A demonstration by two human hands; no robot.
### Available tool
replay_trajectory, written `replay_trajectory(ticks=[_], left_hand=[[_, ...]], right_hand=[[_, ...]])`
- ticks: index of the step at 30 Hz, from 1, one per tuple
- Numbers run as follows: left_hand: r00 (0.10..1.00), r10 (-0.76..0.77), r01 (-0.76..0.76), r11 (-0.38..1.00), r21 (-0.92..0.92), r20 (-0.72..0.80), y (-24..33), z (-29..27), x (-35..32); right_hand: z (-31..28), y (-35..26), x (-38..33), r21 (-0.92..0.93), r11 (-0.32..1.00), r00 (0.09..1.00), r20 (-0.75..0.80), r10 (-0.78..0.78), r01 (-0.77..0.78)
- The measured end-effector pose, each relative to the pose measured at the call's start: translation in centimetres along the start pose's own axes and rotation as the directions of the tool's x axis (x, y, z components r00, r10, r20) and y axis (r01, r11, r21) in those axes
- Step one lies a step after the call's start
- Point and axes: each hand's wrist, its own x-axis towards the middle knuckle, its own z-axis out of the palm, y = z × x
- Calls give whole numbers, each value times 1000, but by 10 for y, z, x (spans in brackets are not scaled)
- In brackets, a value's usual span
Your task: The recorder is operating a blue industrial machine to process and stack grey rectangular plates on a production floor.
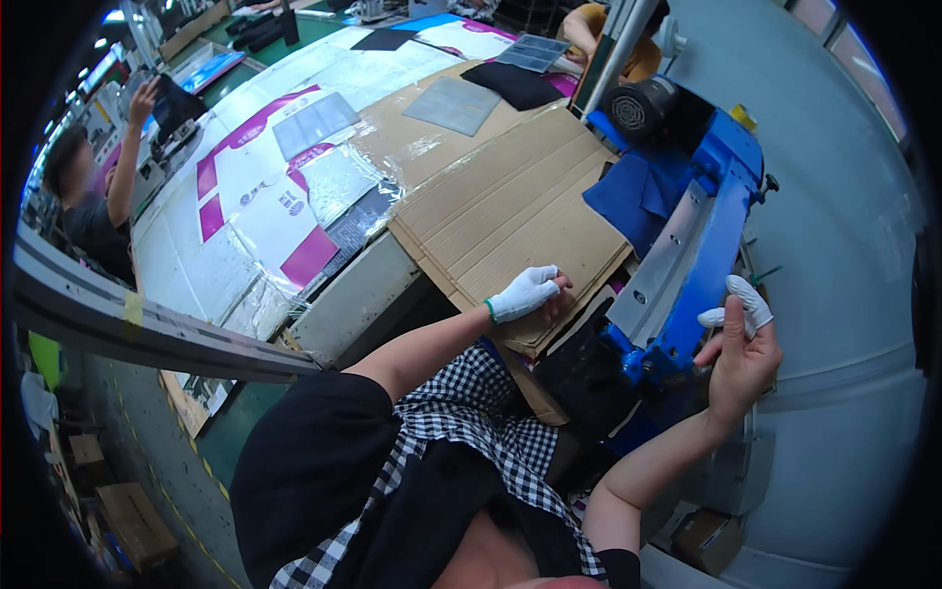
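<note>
Left hand (527, 292) grips cardboard stack (510, 211); right hand (741, 344), fingers spread, holds nothing.
Best square the stack's near corner against the blue machine (692, 265).

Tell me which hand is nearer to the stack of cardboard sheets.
Left. The left hand rests on the near edge of the stack of cardboard sheets. The right hand is off to its right, at the blue machine.
</note>
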Motion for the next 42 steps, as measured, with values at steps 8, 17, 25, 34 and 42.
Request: replay_trajectory(ticks=[8, 17, 25, 34, 42], left_hand=[[999, 38, -38, 999, -18, 36, -7, -7, 4], [998, 55, -54, 998, -8, 26, -5, -5, 3], [999, 32, -32, 999, -28, 11, 1, -2, 0], [996, 80, -79, 997, -18, 35, -4, -6, 3], [993, 112, -113, 994, 6, 32, -4, -7, 1]], right_hand=[[0, -4, 1, -35, 998, 999, -5, 49, -49], [-1, -6, 0, -96, 995, 999, -8, 37, -38], [0, -5, 0, -65, 998, 1000, -16, 25, -26], [0, -5, 1, 0, 999, 999, -12, 53, -53], [2, -8, 1, -6, 999, 998, -20, 54, -54]])
